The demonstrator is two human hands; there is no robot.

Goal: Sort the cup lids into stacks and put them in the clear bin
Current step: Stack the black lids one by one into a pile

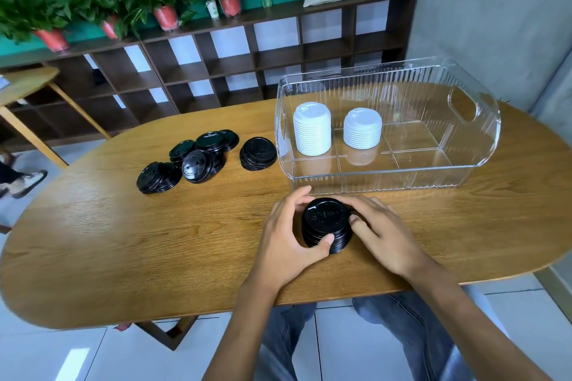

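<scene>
Black cup lids are being gathered into a stack point(327, 226) on the bench point(123, 241), just in front of the clear bin point(483, 145). The left hand point(294, 235) is curling round the stack's near-left side, thumb pressing the lower rims; the right hand point(380, 232) is cupping the right side, fingers bent against it. The step in hand looks like squaring this stack up. The next move likely calls for a firm two-sided squeeze, a lift over the bin's near wall, and a landing in a free compartment without tipping. Two white lid stacks are standing inside the bin: a taller one point(312, 129) at the left and a shorter one point(362, 128) beside it. Further left on the bench are lying one neat black stack point(258, 154) and a loose pile of black lids point(192, 161), too overlapped to count.
</scene>
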